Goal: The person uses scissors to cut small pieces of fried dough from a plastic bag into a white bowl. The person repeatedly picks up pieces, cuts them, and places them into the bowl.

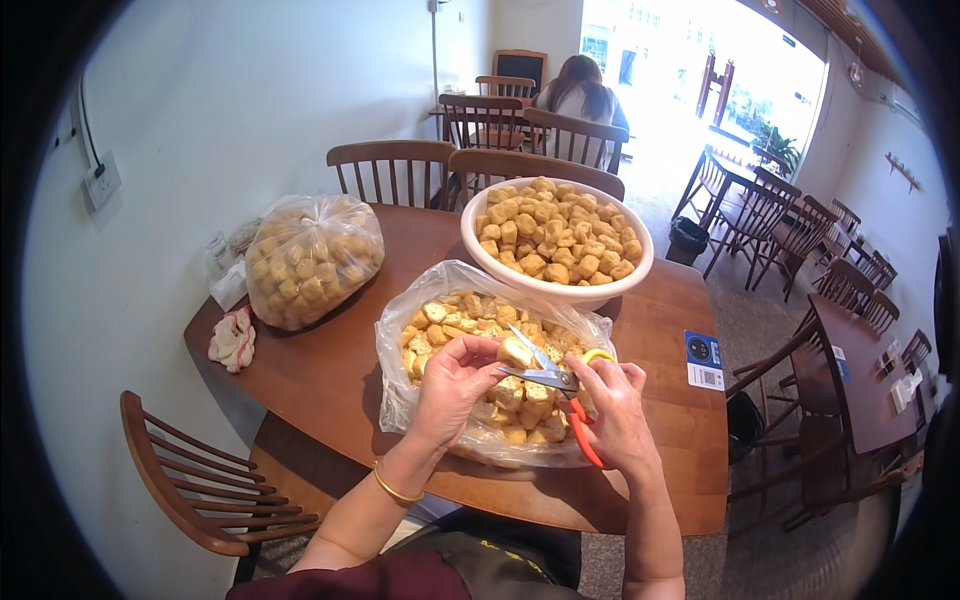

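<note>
From my end: left hand point(455, 385) pinching cube point(514, 352), right hand point(615, 405) gripping scissors point(567, 381), spread. Open bag point(396, 405) holds cut pieces point(512, 392); tub point(572, 292), tied bag point(335, 208) look uncut.

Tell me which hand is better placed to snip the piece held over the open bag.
The right hand, most likely: it grips the scissors by their red and yellow handles, with the blades spread at the fried tofu puff. The left hand is occupied pinching that puff.

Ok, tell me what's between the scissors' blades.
In the head view, a golden puff held by the left hand sits between the open blades.
</note>
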`<state>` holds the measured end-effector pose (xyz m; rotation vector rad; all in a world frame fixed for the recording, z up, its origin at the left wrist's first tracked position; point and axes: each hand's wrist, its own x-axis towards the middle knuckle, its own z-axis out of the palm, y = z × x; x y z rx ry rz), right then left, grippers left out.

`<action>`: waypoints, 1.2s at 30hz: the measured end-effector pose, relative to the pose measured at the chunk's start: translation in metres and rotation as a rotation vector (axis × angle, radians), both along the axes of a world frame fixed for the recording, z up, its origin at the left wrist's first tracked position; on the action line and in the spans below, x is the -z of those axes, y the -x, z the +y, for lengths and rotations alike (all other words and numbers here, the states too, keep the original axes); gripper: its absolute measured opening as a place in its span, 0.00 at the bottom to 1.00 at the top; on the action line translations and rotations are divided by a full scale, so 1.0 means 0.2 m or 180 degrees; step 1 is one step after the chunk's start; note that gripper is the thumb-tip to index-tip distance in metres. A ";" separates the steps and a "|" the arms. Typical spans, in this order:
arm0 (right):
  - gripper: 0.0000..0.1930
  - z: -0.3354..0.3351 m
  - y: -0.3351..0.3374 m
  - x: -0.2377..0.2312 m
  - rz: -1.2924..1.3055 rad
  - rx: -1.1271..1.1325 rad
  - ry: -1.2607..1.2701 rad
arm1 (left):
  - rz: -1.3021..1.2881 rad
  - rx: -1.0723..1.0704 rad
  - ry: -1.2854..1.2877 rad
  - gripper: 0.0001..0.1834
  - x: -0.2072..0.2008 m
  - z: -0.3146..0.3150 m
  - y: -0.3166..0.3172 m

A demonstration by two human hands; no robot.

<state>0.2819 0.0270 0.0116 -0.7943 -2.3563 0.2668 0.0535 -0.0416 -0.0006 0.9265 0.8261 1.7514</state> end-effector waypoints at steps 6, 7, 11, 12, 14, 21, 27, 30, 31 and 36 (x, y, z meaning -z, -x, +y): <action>0.32 -0.01 0.00 -0.01 0.0012 -0.0004 0.0014 | 0.0036 -0.0005 -0.0038 0.12 0.01 0.00 0.00; 0.30 -0.01 0.00 -0.01 -0.0045 0.0010 0.0055 | 0.0026 0.0009 -0.0039 0.12 0.00 0.00 0.00; 0.27 -0.01 -0.01 -0.01 -0.0150 0.0040 0.0113 | -0.0209 0.0008 0.0214 0.11 -0.05 -0.02 0.00; 0.26 -0.01 -0.01 0.00 -0.0146 0.0036 0.0102 | -0.0207 -0.0017 0.0159 0.10 -0.04 -0.02 0.00; 0.25 0.00 -0.01 -0.01 -0.0173 0.0026 0.0135 | -0.0197 -0.0086 0.0082 0.09 -0.02 -0.01 0.01; 0.23 -0.01 -0.01 -0.01 -0.0127 0.0002 0.0209 | -0.0081 -0.0312 0.0091 0.05 0.01 0.00 0.02; 0.21 0.00 -0.03 0.01 -0.0059 -0.0138 0.0252 | 0.1272 -0.0647 0.0370 0.06 -0.01 -0.02 0.08; 0.20 0.02 -0.03 0.02 -0.0076 0.0086 0.0020 | 0.2581 -0.1159 0.0174 0.06 -0.14 -0.03 0.09; 0.21 0.02 -0.03 0.01 -0.0042 0.0181 0.0027 | 0.2991 -0.1346 0.0092 0.06 -0.21 -0.01 0.09; 0.21 0.04 -0.04 0.03 0.0080 0.0527 -0.0140 | 0.3762 -0.1315 -0.0173 0.11 -0.54 0.36 0.18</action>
